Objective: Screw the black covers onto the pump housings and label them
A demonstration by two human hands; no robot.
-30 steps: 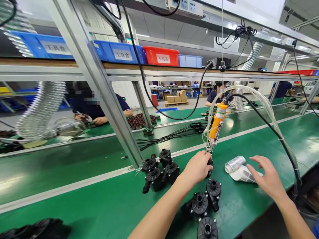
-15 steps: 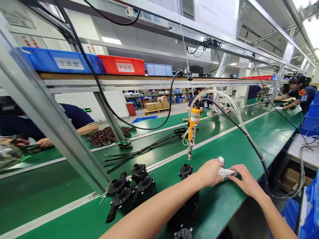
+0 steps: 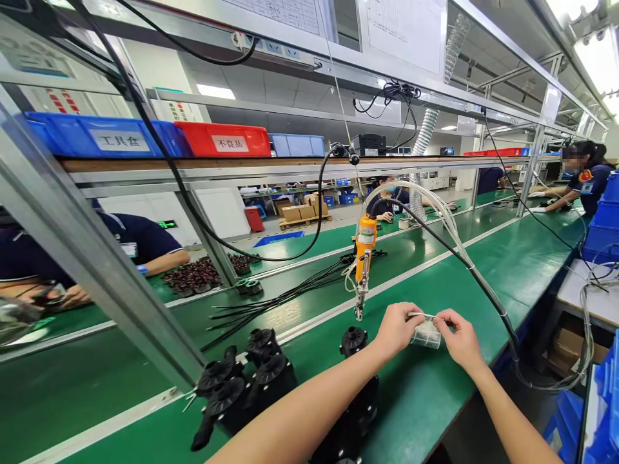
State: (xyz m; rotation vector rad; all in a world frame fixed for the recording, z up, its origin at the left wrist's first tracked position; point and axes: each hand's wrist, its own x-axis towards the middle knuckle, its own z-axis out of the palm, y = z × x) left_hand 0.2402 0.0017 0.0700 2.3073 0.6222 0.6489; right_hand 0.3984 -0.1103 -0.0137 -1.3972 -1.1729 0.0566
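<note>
Both hands pinch the upper edge of a translucent, whitish piece (image 3: 426, 335) with faint grid lines, perhaps a sheet of labels; its exact kind is unclear. My left hand (image 3: 399, 328) grips its left end, fingers closed. On the other end, the thumb and fingers of my right hand (image 3: 457, 336) are pressed together. The piece hangs between them just above the green bench. Left of my left hand stands a black pump-like part (image 3: 354, 339), with more of these parts partly hidden under my left forearm. An orange power tool (image 3: 366, 238) hangs beyond the hands.
Several black pump-like parts (image 3: 271, 370) stand at the left by a metal post (image 3: 120, 258). Black cables (image 3: 290, 283) lie across the green bench (image 3: 483, 277). Hoses (image 3: 449, 225) arch to the right. Bins (image 3: 227, 140) line the shelf. Co-workers sit beyond and at far right.
The translucent piece has turned from bunched between the hands to hanging down by its upper edge. My right hand has moved up and closed on it. The view has shifted slightly.
</note>
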